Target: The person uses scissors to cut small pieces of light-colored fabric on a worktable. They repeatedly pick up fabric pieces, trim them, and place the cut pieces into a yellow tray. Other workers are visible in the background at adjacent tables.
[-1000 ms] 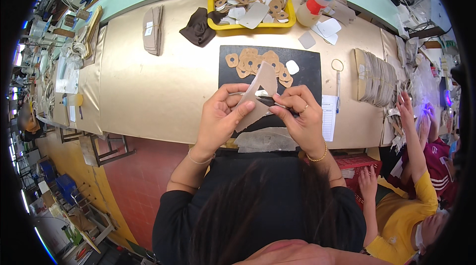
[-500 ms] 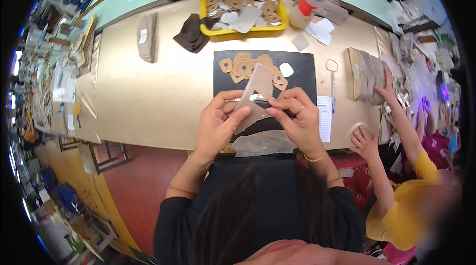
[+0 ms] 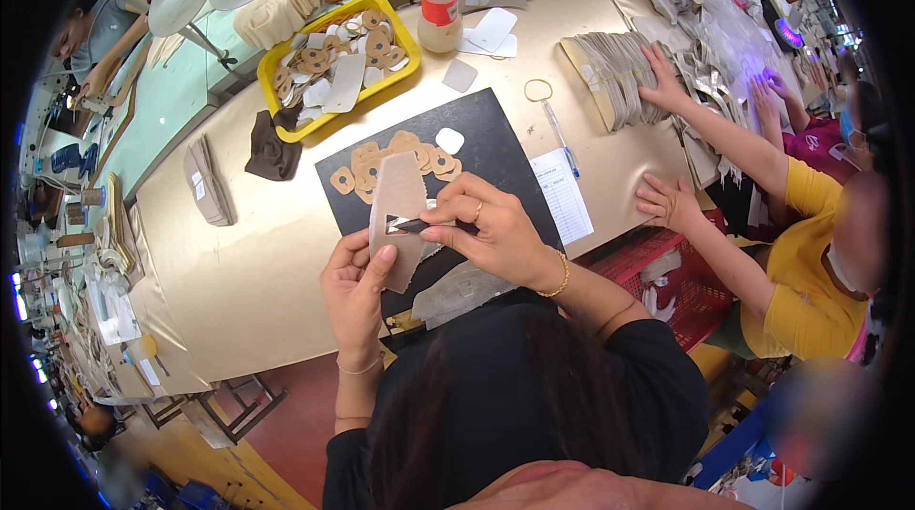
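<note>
Over the near half of the black rectangular mat (image 3: pixel 505 167), we have our left hand (image 3: pixel 353 281) pinched closed, thumb on the front of a grey-beige, curved, cloth-like piece (image 3: pixel 398 186), fingers folded behind it. Across from it our right hand (image 3: pixel 496 238) has thumb and forefinger squeezed around a slim black tool (image 3: pixel 410 225), its tip at what looks like a three-cornered opening; contact we can't make out. Careful now: if that tip skids, we'd likely tear the opening's edge or nick our left thumb, and a slack left pinch could let the piece swing away. So where's the piece? Lifted off the mat, tilted, its upper part above our left thumb, its right edge just beside our right fingertips. Farther out, tan ring-like pieces (image 3: pixel 367 162) heap on the mat's far part; past its far edge, a yellow plastic basket (image 3: pixel 367 102).
</note>
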`<state>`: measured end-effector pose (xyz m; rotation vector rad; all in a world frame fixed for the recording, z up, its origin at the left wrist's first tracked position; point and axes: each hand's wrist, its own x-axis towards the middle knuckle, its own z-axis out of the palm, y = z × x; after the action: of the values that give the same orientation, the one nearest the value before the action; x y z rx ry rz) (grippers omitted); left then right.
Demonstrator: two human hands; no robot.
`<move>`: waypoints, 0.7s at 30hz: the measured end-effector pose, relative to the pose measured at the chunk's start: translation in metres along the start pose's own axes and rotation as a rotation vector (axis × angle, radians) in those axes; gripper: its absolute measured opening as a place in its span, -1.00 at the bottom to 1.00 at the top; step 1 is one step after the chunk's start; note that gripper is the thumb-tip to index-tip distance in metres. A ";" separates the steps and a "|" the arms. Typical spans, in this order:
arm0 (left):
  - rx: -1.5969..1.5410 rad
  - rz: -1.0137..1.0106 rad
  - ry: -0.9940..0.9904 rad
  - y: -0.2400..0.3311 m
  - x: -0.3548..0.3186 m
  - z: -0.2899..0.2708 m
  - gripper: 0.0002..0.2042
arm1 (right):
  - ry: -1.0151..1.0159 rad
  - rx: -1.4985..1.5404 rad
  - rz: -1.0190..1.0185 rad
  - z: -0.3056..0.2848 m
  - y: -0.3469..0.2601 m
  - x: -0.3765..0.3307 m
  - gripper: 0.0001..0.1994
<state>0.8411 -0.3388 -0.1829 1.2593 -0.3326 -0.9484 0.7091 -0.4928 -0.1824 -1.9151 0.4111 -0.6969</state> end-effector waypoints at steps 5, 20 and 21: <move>-0.171 0.032 -0.029 -0.011 0.001 -0.012 -0.61 | 0.080 -0.025 -0.053 0.003 0.000 -0.001 -0.75; 0.065 -0.134 -0.331 -0.017 0.059 -0.009 -0.61 | 0.403 0.078 -0.114 -0.009 0.000 -0.054 -0.75; 0.057 -0.131 -0.302 -0.019 0.057 -0.005 -0.61 | 0.407 0.065 -0.103 -0.011 0.000 -0.058 -0.75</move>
<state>0.8705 -0.3791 -0.2168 1.2002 -0.5211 -1.2527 0.6570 -0.4678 -0.1953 -1.7393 0.5363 -1.1622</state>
